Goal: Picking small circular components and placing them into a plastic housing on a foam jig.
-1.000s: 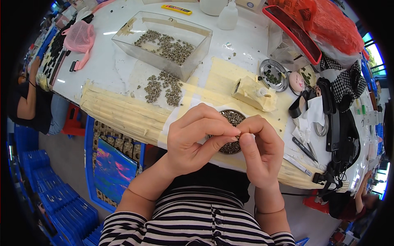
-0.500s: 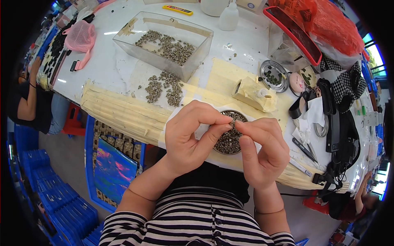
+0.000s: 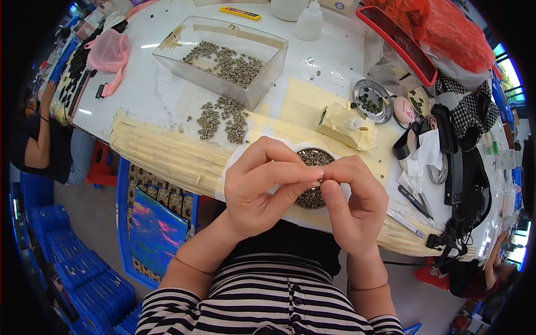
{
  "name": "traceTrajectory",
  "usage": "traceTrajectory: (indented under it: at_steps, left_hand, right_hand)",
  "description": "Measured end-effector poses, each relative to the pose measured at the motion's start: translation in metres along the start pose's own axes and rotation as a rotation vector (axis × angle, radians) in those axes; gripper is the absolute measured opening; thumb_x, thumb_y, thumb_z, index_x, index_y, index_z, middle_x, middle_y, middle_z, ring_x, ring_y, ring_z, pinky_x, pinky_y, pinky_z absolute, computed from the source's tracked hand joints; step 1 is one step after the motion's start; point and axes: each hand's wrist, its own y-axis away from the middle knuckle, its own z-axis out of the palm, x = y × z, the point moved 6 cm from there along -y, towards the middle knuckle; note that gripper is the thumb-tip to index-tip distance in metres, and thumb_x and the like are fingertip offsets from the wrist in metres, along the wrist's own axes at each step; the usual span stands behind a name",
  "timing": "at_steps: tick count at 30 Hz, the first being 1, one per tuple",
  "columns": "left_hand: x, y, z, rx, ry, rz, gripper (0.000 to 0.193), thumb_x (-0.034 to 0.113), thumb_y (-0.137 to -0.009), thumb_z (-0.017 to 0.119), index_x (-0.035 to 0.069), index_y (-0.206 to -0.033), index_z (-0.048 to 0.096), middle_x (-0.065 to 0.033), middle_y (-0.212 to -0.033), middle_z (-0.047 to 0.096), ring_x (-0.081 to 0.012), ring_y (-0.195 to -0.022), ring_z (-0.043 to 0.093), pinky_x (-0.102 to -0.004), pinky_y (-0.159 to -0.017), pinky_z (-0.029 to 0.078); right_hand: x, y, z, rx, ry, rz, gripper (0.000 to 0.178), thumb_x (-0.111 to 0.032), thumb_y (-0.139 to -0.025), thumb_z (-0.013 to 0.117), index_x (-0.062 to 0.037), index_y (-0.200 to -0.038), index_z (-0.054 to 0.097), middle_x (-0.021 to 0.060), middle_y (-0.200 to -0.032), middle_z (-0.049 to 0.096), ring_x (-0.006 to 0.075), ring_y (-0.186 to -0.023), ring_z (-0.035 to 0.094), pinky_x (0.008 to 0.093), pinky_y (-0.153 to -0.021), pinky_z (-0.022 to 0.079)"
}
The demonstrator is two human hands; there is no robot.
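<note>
My left hand [image 3: 261, 187] and my right hand [image 3: 358, 204] meet fingertip to fingertip over a round metal dish [image 3: 299, 152]. Both are closed in a pinch of thumb and forefinger. Whatever lies between the fingertips is tiny and mostly covered, so I cannot make it out. Many small metal parts [image 3: 310, 199] fill the dish, partly hidden behind my fingers. The dish stands on white paper at the taped near edge of the table. Left of it, loose piles of similar small metal parts [image 3: 235, 125] lie on the table.
Beyond the piles stands a clear plastic box [image 3: 257, 100] with more metal parts. A tape-wrapped block [image 3: 343, 128] sits right of it, near a dish of dark green pieces [image 3: 368, 99]. Tweezers [image 3: 416, 201], a red-edged phone [image 3: 399, 44] and black straps crowd the right side.
My right hand's fingers have shifted slightly left and closed against the left fingertips, narrowing the gap between them. My left forefinger has come down a little. The dish stays in place.
</note>
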Motion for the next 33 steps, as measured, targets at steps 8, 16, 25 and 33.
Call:
traceTrajectory:
  at_steps: [8, 16, 25, 33]
  left_hand:
    - [-0.002, 0.002, 0.001, -0.003, 0.018, -0.002, 0.02, -0.001, -0.078, 0.078, 0.005, -0.097, 0.075, -0.0062, -0.088, 0.064, -0.0163, -0.077, 0.061, -0.0261, -0.064, 0.048]
    - [-0.003, 0.001, -0.001, 0.035, -0.015, -0.024, 0.017, -0.003, -0.08, 0.077, 0.003, -0.096, 0.073, -0.0077, -0.086, 0.064, -0.0169, -0.073, 0.061, -0.0258, -0.063, 0.048]
    - [-0.002, 0.001, -0.001, 0.025, -0.005, -0.024, 0.018, -0.002, -0.08, 0.077, 0.003, -0.096, 0.074, -0.0072, -0.086, 0.065, -0.017, -0.075, 0.061, -0.0256, -0.063, 0.048]
    - [-0.002, 0.002, 0.001, 0.013, 0.0, -0.003, 0.02, -0.001, -0.077, 0.079, 0.004, -0.096, 0.075, -0.0059, -0.086, 0.064, -0.017, -0.074, 0.06, -0.0265, -0.062, 0.047]
  right_hand:
    - [0.005, 0.002, -0.002, 0.011, -0.132, 0.138, 0.007, -0.001, -0.083, 0.073, -0.0001, -0.087, 0.068, 0.0075, -0.085, 0.069, 0.0186, -0.076, 0.059, 0.0279, -0.071, 0.046]
    - [-0.006, 0.002, -0.008, 0.089, 0.078, -0.095, 0.011, 0.0, -0.081, 0.074, -0.0007, -0.092, 0.072, 0.008, -0.082, 0.069, 0.019, -0.073, 0.059, 0.0289, -0.069, 0.046]
    - [-0.006, 0.0, -0.004, 0.039, 0.101, -0.08, 0.012, 0.0, -0.082, 0.073, -0.0009, -0.094, 0.074, 0.0085, -0.081, 0.069, 0.0201, -0.073, 0.061, 0.0293, -0.068, 0.046]
    - [0.002, 0.001, 0.0, -0.011, -0.049, 0.095, 0.007, -0.002, -0.084, 0.073, 0.0003, -0.089, 0.07, 0.0084, -0.084, 0.069, 0.0191, -0.075, 0.06, 0.0285, -0.07, 0.047]
